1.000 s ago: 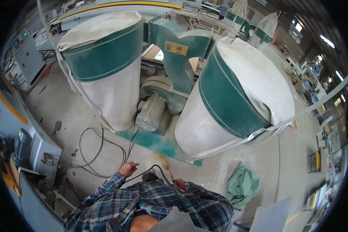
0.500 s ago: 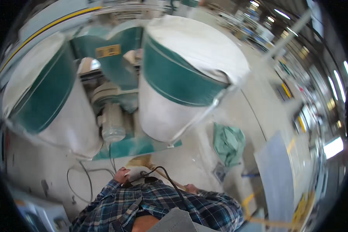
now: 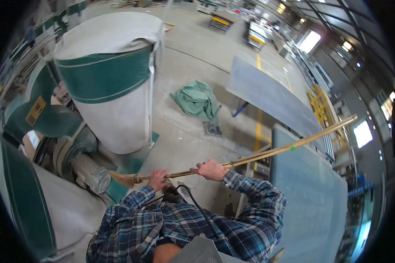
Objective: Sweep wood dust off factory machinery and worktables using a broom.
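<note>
A broom (image 3: 267, 153) with a long bamboo handle lies slantwise across the front of my body. Its straw head (image 3: 123, 179) is at the left, beside the grey motor (image 3: 91, 173) of the green machine, and the handle's far end rises to the right. My left hand (image 3: 158, 179) is closed round the handle just behind the head. Further along, my right hand (image 3: 210, 170) grips the handle too, knuckles up. A black cable (image 3: 193, 201) hangs in front of my shirt.
At the left stands the dust collector with white-and-green bags (image 3: 109, 79). A crumpled green bag (image 3: 197, 100) lies on the floor ahead. To the right are a grey sheet-topped table (image 3: 272, 87) and a large blue-grey panel (image 3: 307, 193), with a yellow rack (image 3: 322, 103) beyond.
My view has swung right, so the dust collector now sits at the left. The broom has come up crosswise, and my left hand has moved onto its handle near the head.
</note>
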Tool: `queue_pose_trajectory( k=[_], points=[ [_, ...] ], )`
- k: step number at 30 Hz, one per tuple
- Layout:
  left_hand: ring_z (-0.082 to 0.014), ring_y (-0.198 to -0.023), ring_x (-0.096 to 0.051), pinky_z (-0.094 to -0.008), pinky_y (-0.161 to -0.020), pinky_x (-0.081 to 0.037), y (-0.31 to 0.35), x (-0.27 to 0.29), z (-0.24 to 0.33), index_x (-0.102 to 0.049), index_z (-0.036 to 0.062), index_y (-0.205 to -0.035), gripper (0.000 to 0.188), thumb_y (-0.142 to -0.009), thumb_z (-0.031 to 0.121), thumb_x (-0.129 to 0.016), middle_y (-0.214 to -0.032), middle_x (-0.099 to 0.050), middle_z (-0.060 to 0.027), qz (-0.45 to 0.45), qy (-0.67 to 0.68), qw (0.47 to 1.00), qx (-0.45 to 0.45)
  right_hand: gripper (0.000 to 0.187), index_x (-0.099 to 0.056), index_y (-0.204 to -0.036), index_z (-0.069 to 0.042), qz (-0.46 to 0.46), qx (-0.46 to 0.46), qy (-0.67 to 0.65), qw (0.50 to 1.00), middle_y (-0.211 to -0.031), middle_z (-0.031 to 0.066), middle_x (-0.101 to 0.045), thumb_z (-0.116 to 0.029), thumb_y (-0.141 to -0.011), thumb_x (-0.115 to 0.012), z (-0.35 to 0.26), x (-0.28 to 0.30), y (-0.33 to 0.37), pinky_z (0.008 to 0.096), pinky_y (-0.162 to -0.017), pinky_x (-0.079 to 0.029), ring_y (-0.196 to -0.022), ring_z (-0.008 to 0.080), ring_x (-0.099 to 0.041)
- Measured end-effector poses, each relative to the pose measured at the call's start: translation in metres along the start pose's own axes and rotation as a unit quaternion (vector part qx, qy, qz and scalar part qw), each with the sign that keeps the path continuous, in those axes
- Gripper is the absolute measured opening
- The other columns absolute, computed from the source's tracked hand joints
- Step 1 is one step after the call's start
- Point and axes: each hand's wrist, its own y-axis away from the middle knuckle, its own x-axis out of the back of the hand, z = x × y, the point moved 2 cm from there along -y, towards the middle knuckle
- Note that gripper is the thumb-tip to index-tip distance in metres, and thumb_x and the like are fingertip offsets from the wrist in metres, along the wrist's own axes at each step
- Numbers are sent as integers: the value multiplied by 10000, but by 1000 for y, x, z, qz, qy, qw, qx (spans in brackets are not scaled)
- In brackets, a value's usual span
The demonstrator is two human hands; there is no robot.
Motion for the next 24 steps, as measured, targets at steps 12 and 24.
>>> queue_pose_trajectory(
  k=[12,24],
  points=[
    [-372,-821,-647,-460,-704,-519,-80,47,154,-649,115,-1105,273,-835,121,-604,-893,-680,-162,71,64,995,20,443,-611,-1183,-75,494,-221,101,835,-1059,110,-597,-91,-753,-718,-21,128,207,379,-804,-441,-985,260,-573],
    [-386,-760,-623,-502,-639,-474,-75,85,239,-596,167,-1184,406,-781,119,-610,-832,-654,-147,-103,26,991,-86,754,-146,-1506,5,700,51,-607,374,-1030,87,-517,-273,-958,-584,20,132,361,312,-818,-444,-880,166,-526]
  ],
)
